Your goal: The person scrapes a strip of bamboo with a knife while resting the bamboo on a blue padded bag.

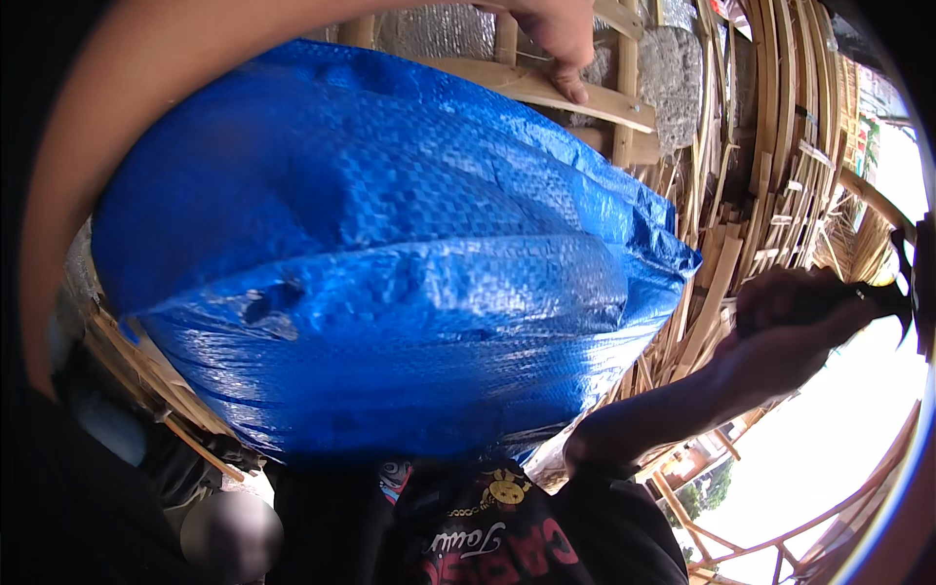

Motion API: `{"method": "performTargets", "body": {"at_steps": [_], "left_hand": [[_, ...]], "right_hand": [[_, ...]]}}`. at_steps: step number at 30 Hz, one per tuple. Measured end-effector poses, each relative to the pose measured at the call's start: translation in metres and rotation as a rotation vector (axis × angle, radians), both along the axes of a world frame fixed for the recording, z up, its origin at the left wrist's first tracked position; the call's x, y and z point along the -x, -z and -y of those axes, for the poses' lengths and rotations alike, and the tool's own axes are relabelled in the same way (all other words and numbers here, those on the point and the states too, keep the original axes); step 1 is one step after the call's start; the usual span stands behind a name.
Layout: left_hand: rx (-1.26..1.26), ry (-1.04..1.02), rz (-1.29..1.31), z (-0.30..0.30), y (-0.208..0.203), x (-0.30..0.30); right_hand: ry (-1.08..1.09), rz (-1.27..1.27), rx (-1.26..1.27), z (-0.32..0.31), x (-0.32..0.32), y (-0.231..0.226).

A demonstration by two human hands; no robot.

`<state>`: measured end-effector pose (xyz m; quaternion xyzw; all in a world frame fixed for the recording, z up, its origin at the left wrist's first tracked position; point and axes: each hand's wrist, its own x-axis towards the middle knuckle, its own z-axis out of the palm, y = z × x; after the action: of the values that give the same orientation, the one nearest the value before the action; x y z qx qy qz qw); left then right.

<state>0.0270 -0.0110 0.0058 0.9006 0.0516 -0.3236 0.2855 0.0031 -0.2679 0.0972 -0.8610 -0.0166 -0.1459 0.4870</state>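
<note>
My left hand is partly cut off by the upper edge. One stretched digit presses on a pale wooden slat, part of a lattice; the other fingers are mostly out of view. Out to the right, my right hand is closed around a dark tool with a hammer-like head; glare and the picture's rim blur its exact kind. Between my arms, close to my chest, a large blue woven plastic sheet or sack bulges and covers most of the work. A small tear shows on its left side.
Bundled bamboo or wood strips stand at the upper right. Grey stone-like or foil-like panels lie behind the lattice. Long sticks and blue cloth are at the left. A light wooden frame stands in bright light at the lower right.
</note>
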Motion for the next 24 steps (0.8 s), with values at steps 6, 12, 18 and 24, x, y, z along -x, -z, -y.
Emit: {"method": "performTargets", "body": {"at_steps": [6,12,18,24], "left_hand": [[-0.096,-0.078,0.283,0.016,0.041,0.002],[-0.033,-0.04,0.115,-0.003,0.013,0.0],[-0.014,-0.043,0.2,0.003,0.024,0.009],[0.023,-0.019,0.258,0.005,0.024,-0.004]], "right_hand": [[-0.294,0.259,0.609,0.03,-0.018,0.068],[-0.222,-0.096,-0.104,0.014,-0.015,0.0],[-0.362,-0.455,0.831,0.005,-0.013,0.071],[-0.098,0.034,0.076,-0.003,-0.001,0.048]]}}
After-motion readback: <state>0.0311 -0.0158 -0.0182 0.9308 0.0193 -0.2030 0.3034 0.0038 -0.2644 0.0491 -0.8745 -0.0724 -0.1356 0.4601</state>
